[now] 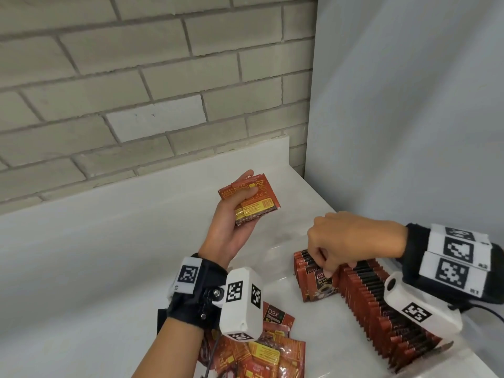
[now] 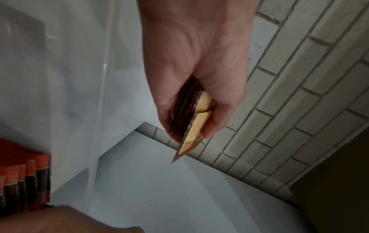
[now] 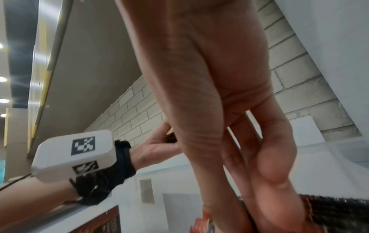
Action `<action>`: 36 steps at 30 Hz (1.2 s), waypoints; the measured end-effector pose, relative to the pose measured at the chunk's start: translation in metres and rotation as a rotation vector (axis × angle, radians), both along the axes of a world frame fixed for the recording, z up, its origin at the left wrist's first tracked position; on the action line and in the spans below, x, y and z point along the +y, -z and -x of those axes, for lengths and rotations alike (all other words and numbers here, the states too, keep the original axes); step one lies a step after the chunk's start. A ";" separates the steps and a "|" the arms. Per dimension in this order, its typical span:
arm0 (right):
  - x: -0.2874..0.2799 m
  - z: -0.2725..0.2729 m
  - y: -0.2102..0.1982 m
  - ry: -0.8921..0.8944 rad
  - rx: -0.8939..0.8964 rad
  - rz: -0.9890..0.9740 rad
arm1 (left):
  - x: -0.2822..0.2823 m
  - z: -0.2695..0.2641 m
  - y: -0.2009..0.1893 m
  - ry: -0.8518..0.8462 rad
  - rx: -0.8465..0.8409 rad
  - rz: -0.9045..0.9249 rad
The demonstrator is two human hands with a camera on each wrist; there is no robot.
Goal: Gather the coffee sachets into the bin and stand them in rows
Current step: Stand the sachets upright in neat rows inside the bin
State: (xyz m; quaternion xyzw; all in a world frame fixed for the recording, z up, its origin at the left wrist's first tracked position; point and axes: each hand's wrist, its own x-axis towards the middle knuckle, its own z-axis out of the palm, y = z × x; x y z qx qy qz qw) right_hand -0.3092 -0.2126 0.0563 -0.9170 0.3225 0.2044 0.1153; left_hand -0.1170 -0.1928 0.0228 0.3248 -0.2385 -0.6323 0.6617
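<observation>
A loose heap of coffee sachets [image 1: 261, 353] is seen lowest in the head view, lying on the white counter [image 1: 95, 268] just under the left wrist. Beyond it, a small stack of sachets [image 1: 252, 199] is held up off the counter in the left hand [image 1: 231, 230] — thumb across the printed faces, fingers curled behind. In the left wrist view the same stack [image 2: 194, 121] is pinched edge-on between thumb and fingers.

To the right of that hand, a clear bin [image 1: 441, 347] is filled with a long row of standing sachets [image 1: 381, 304]. The right hand [image 1: 346, 241] is lowered onto the row's far end, its fingertips [image 1: 327, 271] pinching the top edge of a front sachet [image 1: 319, 285] — one that leans slightly forward. The hands are kept apart.
</observation>
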 end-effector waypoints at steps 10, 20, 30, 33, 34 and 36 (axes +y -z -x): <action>-0.019 0.000 -0.017 0.419 -0.764 -0.362 | 0.002 0.005 -0.003 0.099 -0.071 0.057; -0.022 -0.002 -0.018 0.469 -1.157 -0.413 | 0.004 0.008 -0.004 0.253 -0.040 -0.043; -0.022 0.004 -0.016 0.276 -1.164 -0.314 | 0.007 0.009 -0.002 0.288 -0.117 -0.032; -0.021 0.003 -0.013 0.351 -1.194 -0.348 | 0.007 0.010 -0.004 0.243 -0.104 -0.021; -0.021 0.002 -0.013 0.406 -1.231 -0.386 | 0.007 0.010 -0.005 0.226 -0.089 -0.006; -0.021 -0.001 -0.014 0.545 -1.316 -0.470 | 0.006 0.010 -0.005 0.197 -0.051 0.024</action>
